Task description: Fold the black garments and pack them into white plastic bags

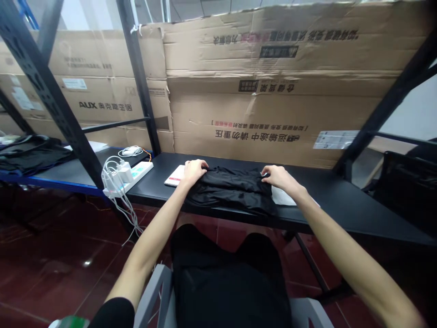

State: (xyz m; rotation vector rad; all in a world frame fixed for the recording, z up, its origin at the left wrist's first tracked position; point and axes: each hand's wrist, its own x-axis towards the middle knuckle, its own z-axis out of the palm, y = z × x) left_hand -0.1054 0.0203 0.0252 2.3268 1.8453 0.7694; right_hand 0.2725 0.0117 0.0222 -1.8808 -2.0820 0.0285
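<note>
A black garment (234,187) lies bunched on the black table (341,205) in front of me. My left hand (194,170) grips its far left corner with curled fingers. My right hand (277,176) pinches the far right corner the same way. Both arms reach forward over my lap. A white sheet (285,197) shows from under the garment's right side. A white and red card or booklet (175,176) lies just left of my left hand.
A white power strip (131,175) with plugged chargers and hanging cables sits at the table's left end. Large cardboard boxes (273,91) stand behind the table. Black shelf posts (51,100) rise left and right. More dark cloth (30,152) lies on the left table.
</note>
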